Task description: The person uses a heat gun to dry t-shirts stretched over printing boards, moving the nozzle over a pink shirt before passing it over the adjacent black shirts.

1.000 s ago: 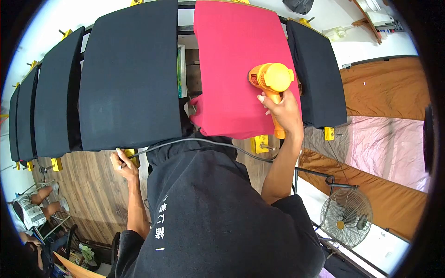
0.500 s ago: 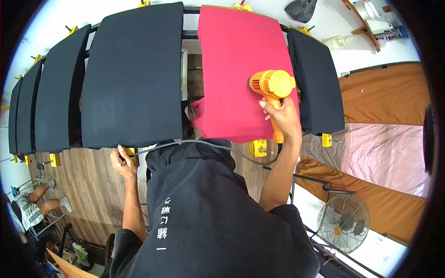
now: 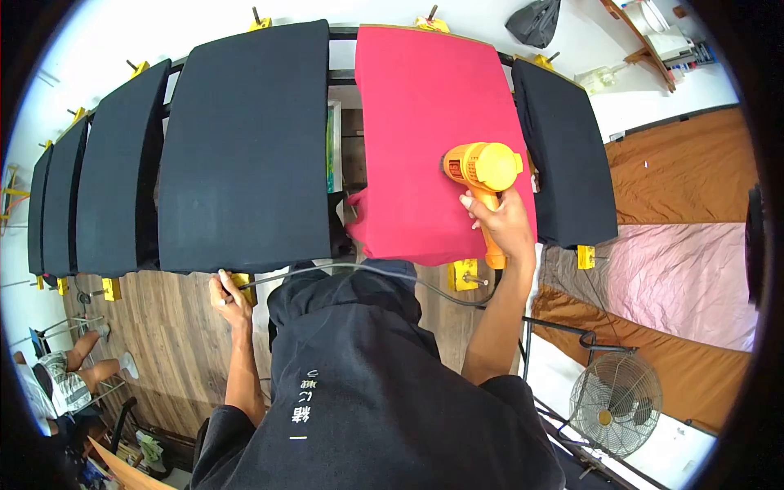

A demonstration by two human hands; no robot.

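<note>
A yellow heat gun [image 3: 487, 166] is in my right hand [image 3: 508, 227], its fingers wrapped round the handle. The nozzle points left over the red fabric [image 3: 433, 98] stretched on a board; the gap between nozzle and fabric is hard to judge. A grey cable [image 3: 359, 265] arcs across the front of my body from near the gun's handle to my left hand [image 3: 231, 302]. That hand is closed on the cable, just below the front edge of a board covered in black fabric [image 3: 245, 155].
More black-covered boards [image 3: 118, 171] line up to the left, and one black board [image 3: 567, 155] stands right of the red one. Yellow clamps [image 3: 464, 275] sit at the board ends. A fan [image 3: 616, 404] is at lower right. Another person's legs [image 3: 90, 363] show at lower left.
The whole view has shifted slightly, so the boards and hands appear lower and a little to the right. The heat gun stays over the red fabric and both hands keep their grips.
</note>
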